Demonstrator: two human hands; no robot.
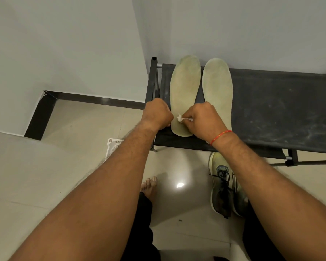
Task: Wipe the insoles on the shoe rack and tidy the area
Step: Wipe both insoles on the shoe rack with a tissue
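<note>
Two pale green insoles lie side by side, toes toward the wall, on the dark fabric top of the shoe rack [282, 102]. The left insole [184, 87] has its heel end between my hands; the right insole [217, 85] is partly covered by my right hand. My right hand [205, 121] pinches a small white wad of tissue [180, 117] against the left insole's heel area. My left hand [157, 113] is curled into a fist at the rack's left front edge, beside that insole; what it grips, if anything, is hidden.
The rack's top is dusty and smudged to the right. A pair of greenish sneakers [222, 183] stands on the tiled floor under the rack's front edge. A white plastic basket [113, 146] peeks out behind my left forearm. My bare foot [149, 187] is on the floor.
</note>
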